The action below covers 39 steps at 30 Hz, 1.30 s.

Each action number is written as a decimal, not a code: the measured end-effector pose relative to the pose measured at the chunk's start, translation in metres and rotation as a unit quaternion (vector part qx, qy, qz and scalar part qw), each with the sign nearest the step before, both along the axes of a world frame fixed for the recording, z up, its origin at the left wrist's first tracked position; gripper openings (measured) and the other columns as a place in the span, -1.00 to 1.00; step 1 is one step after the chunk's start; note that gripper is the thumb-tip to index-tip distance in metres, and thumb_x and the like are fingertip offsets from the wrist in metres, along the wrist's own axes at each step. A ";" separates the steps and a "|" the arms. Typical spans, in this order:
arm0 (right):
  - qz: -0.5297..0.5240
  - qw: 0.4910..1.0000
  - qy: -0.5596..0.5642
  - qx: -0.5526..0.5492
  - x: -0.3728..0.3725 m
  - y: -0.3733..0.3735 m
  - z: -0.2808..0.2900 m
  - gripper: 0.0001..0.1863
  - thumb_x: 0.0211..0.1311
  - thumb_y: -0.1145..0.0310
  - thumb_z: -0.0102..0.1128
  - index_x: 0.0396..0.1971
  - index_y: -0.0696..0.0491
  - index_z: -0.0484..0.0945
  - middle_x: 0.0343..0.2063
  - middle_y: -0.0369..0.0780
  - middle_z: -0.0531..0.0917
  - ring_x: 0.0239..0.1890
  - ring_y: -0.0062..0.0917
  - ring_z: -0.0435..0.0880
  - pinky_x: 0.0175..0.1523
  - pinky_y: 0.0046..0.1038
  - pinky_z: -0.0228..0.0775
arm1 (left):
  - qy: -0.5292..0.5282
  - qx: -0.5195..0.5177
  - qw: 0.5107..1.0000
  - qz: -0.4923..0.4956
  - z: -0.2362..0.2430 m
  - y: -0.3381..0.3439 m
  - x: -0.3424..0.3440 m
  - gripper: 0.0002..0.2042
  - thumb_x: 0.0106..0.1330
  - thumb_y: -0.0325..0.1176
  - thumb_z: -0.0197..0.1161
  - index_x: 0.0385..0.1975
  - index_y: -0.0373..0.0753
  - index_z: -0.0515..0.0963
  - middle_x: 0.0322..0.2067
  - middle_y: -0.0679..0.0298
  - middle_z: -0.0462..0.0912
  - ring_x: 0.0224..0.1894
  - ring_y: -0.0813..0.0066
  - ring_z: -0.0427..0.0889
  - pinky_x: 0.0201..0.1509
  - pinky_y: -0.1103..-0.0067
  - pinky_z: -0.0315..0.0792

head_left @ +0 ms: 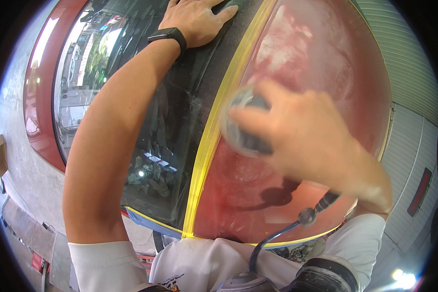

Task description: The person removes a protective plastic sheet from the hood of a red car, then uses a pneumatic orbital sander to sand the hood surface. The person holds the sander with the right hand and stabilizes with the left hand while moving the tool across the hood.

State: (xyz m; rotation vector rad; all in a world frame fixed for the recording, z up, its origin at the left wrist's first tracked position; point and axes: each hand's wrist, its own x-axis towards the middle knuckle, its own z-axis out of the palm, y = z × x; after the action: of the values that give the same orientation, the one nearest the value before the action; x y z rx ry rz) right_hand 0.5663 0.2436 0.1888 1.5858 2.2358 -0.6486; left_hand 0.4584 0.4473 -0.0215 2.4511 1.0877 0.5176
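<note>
A hose [277, 234] curves up from the waist beneath the right hand [304, 131], whose motion-blurred fingers grasp a round sander [232, 130] over the red panel [233, 197]. The sander lies left of that hand, just beside yellow tape [207, 146] running lengthwise away. Farther, beyond the tape, the left hand [194, 20] spreads released over dark glass [163, 131].

Counting two bare hands [194, 22] [306, 131], two white sleeves [104, 258] [357, 238], one black wristband [166, 35], one round hand tool [250, 134], one hose [272, 237] and one large red panel [228, 199].
</note>
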 end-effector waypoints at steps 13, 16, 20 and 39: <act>-0.002 1.000 -0.016 -0.022 0.002 0.002 0.007 -0.45 0.04 0.35 0.63 0.13 -0.19 0.78 0.07 -0.12 0.75 -0.17 -0.07 0.86 -0.10 -0.07 0.73 | 0.000 -0.008 1.000 0.000 0.002 0.001 0.001 -0.38 0.71 0.18 -0.01 0.64 0.06 0.44 0.72 0.09 0.29 0.76 -0.22 0.16 0.80 -0.03 0.00; 0.009 0.993 0.000 -0.115 -0.014 -0.013 0.011 -0.45 0.04 0.34 0.61 0.13 -0.20 0.78 0.12 -0.12 0.74 -0.16 -0.03 0.86 -0.07 -0.05 0.74 | -0.001 -0.006 1.000 -0.002 0.003 0.001 0.001 -0.38 0.71 0.18 -0.01 0.64 0.06 0.44 0.72 0.09 0.29 0.76 -0.21 0.14 0.81 -0.03 -0.02; -0.022 0.997 -0.025 0.067 0.017 0.017 0.000 -0.46 0.08 0.34 0.62 0.15 -0.13 0.78 0.06 -0.09 0.76 -0.06 -0.04 0.85 0.05 -0.05 0.72 | -0.003 -0.010 1.000 -0.006 0.002 0.003 0.000 -0.38 0.71 0.18 -0.01 0.64 0.07 0.44 0.73 0.09 0.28 0.77 -0.21 0.14 0.81 -0.03 -0.02; 0.002 0.998 0.033 0.045 -0.005 -0.033 0.001 -0.48 0.13 0.30 0.54 0.16 -0.17 0.75 -0.05 -0.09 0.71 -0.35 -0.19 0.86 -0.32 -0.14 0.74 | 0.018 0.048 0.998 -0.034 0.004 0.003 -0.002 -0.44 0.71 0.12 0.01 0.60 0.11 0.49 0.71 0.10 0.30 0.74 -0.28 0.16 0.78 -0.08 0.07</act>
State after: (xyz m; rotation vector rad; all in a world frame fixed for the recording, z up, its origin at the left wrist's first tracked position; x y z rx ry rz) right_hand 0.5611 0.2109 0.1895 1.6247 2.3460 -0.6164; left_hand 0.4568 0.4501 -0.0174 2.5802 1.0106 0.5155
